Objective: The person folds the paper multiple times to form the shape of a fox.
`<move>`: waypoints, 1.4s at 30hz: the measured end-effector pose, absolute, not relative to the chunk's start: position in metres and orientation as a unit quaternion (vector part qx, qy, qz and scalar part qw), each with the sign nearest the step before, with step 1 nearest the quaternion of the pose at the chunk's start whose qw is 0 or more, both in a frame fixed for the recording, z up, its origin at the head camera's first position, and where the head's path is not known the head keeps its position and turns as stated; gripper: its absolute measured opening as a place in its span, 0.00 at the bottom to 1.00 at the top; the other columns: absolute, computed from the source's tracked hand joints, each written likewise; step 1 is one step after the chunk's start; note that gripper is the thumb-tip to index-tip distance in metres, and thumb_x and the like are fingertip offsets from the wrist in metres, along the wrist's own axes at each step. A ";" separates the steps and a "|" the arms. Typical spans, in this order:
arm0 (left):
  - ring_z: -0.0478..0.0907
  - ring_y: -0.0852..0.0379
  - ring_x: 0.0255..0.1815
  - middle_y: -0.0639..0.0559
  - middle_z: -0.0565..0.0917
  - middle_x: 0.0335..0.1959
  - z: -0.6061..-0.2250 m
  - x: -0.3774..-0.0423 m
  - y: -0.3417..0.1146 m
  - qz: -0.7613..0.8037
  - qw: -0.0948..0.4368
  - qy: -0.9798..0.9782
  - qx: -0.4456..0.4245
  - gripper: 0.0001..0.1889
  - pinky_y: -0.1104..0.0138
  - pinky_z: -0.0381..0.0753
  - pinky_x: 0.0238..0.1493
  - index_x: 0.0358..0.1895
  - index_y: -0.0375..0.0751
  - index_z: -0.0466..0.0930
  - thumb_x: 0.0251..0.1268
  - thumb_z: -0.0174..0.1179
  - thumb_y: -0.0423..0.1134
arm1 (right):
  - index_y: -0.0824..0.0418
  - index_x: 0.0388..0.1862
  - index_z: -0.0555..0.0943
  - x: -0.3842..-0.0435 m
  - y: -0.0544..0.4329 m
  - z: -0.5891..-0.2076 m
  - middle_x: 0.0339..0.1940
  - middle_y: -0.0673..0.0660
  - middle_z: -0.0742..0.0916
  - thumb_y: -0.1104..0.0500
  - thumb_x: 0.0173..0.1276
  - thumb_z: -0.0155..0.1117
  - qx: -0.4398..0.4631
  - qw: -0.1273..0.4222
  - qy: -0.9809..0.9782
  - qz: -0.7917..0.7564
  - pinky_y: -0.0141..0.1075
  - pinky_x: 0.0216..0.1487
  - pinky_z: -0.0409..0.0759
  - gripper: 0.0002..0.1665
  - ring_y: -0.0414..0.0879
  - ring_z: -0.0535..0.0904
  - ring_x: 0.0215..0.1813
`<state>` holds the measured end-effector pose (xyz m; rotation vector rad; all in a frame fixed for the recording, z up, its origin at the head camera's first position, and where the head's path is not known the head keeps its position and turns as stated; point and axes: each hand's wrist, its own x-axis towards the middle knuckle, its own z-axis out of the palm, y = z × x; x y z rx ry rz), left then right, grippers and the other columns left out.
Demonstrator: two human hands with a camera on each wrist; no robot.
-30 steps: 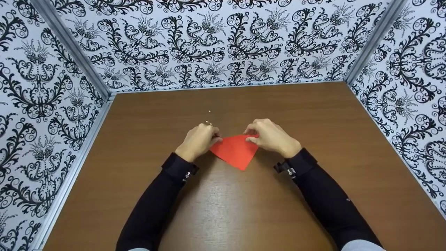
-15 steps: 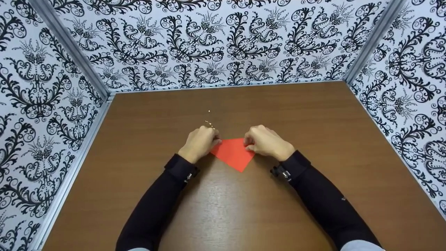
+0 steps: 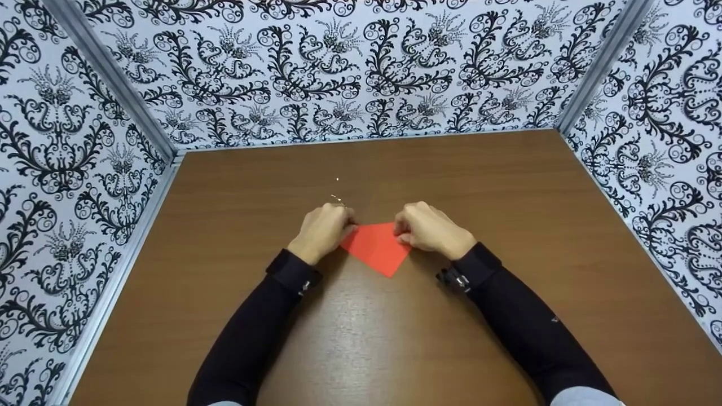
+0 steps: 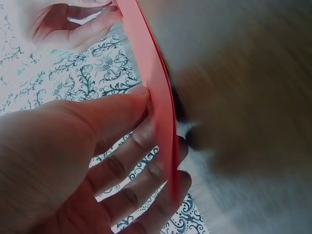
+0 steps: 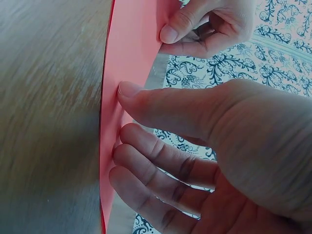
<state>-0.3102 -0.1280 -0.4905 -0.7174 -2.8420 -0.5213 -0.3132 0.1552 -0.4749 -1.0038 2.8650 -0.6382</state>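
Note:
A folded sheet of red paper point(image 3: 377, 248) stretches between both hands over the middle of the table, one corner pointing toward the person. My left hand point(image 3: 321, 231) pinches its left side, thumb on the near face and fingers behind, as the left wrist view shows along the paper point(image 4: 151, 63). On the other side my right hand point(image 3: 431, 228) grips the right part between thumb and fingers. In the right wrist view the right thumb point(image 5: 161, 105) presses on the paper's face. Layers show along the paper's edge in the left wrist view.
The brown wooden table point(image 3: 361, 338) reaches back to a patterned black-and-white wall point(image 3: 316, 67), with similar walls left and right. Grey metal posts point(image 3: 598, 62) stand in the back corners. Black sleeves with wrist straps cover both forearms.
Over the last second the right hand has moved slightly left and nearer the person, its fingers closing further over the paper. The left hand has dipped slightly. Little differs in the last half second.

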 end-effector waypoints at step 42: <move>0.95 0.37 0.63 0.39 0.96 0.63 -0.494 -0.268 -0.112 -0.174 0.049 -0.928 -0.326 0.05 0.44 0.97 0.59 0.49 0.45 1.00 0.78 0.78 0.36 | 0.51 0.41 0.94 -0.257 0.146 -0.482 0.43 0.54 0.89 0.53 0.74 0.87 -0.407 -0.008 0.898 -0.164 0.40 0.40 0.88 0.07 0.43 0.85 0.41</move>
